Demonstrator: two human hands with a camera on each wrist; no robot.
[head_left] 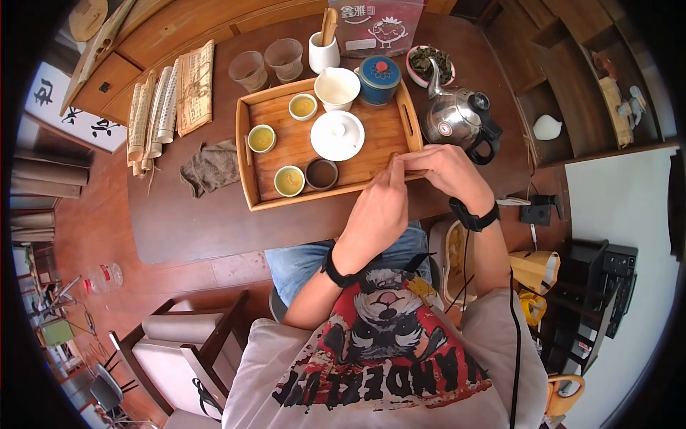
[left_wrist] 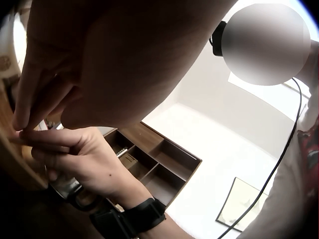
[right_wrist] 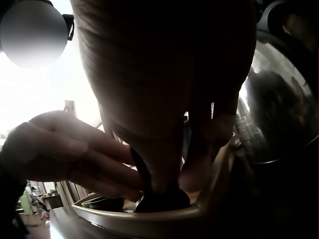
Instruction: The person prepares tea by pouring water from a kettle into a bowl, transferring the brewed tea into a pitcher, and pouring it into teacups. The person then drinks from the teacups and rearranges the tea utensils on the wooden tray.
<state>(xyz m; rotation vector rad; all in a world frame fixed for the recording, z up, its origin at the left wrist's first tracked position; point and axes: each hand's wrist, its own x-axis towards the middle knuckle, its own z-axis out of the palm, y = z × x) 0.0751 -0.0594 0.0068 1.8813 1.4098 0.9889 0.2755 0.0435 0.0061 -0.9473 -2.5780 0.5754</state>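
The left hand (head_left: 377, 218) reaches over the front right of the wooden tray (head_left: 243, 161), fingers fairly straight, tips meeting those of the right hand (head_left: 451, 171). At their fingertips is a small dark object (right_wrist: 162, 200), partly hidden; the right fingers seem to pinch it. In the left wrist view the left hand (left_wrist: 114, 55) points down onto the right hand (left_wrist: 89, 159). On the tray stand a dark cup (head_left: 321, 174), a white lidded bowl (head_left: 337, 136), a white pitcher (head_left: 337, 87), a blue jar (head_left: 379, 80) and several small cups of yellow tea (head_left: 289, 181).
A steel kettle (head_left: 457, 114) stands right of the tray, beside a bowl of dark leaves (head_left: 430, 66). Behind are two glasses (head_left: 284, 60), a white tool holder (head_left: 324, 53) and a pink bag (head_left: 379, 28). To the left lie a grey cloth (head_left: 211, 168) and bamboo scrolls (head_left: 166, 104).
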